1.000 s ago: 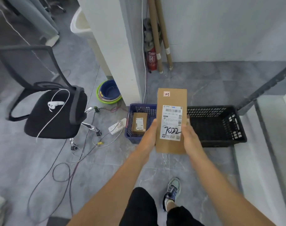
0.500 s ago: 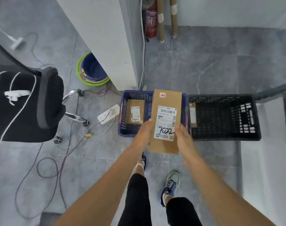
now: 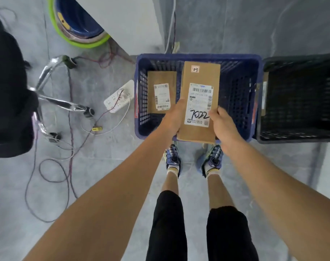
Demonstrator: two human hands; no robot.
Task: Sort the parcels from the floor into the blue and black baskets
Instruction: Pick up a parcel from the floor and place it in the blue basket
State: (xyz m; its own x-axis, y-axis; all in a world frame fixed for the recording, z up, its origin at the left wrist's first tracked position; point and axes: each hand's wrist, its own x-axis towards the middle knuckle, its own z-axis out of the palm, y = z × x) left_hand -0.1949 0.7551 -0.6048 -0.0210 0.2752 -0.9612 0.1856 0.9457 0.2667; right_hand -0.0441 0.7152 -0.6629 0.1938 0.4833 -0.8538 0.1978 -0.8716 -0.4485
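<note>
Here, parcel point(image 3: 200, 76) over blue basket point(image 3: 235, 57)

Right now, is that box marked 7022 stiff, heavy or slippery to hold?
Probably stiff: the box shows straight edges though the left hand and right hand grip only its lower end. Likely light, since that grip suffices. Matte cardboard, so hardly slippery.

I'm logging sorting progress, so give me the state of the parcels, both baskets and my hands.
Blue plastic mesh basket: on the floor, one parcel inside.
Black plastic mesh basket: on the floor beside it.
Small brown cardboard parcel: flat in the blue basket, label up.
Long brown cardboard parcel marked 7022: held over the blue basket.
Left hand: grips its left edge.
Right hand: grips its right edge.
</note>
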